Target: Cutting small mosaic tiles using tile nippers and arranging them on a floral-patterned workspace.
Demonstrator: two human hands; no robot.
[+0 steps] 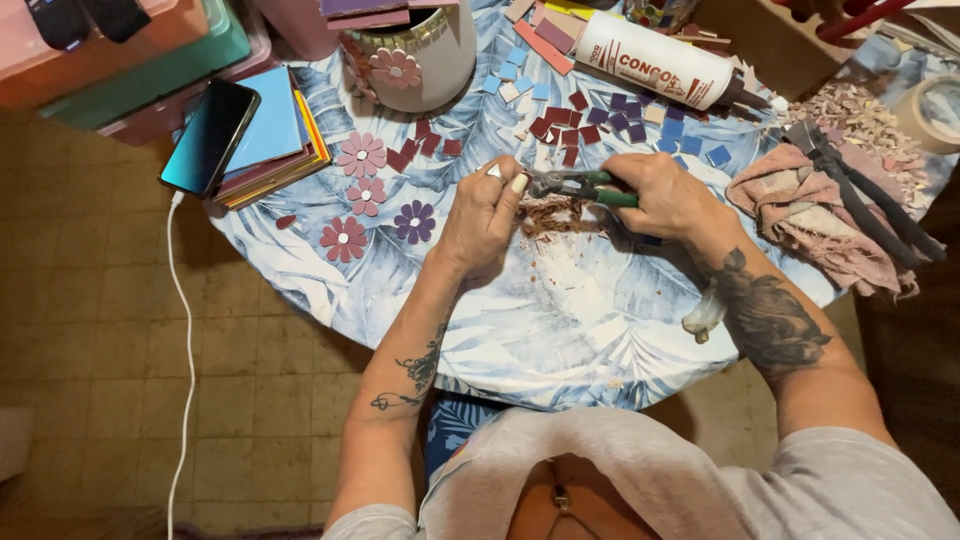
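Observation:
My right hand (662,194) grips green-handled nippers (575,184), their jaws pointing left. My left hand (484,214) pinches a small white tile piece (495,171) right at the jaws. Under both hands lies a little heap of brownish tile crumbs (552,213) on a round table with a blue leaf-print cloth (560,330). Small maroon, purple and blue tile squares (590,120) are scattered just beyond the hands.
Several mosaic flowers (362,190) lie left of my hands. A white pot (415,55), a glue bottle (655,60), a pink rag (810,215) with black pliers (860,190), a tape roll (935,110), a phone (210,138) on stacked coloured sheets.

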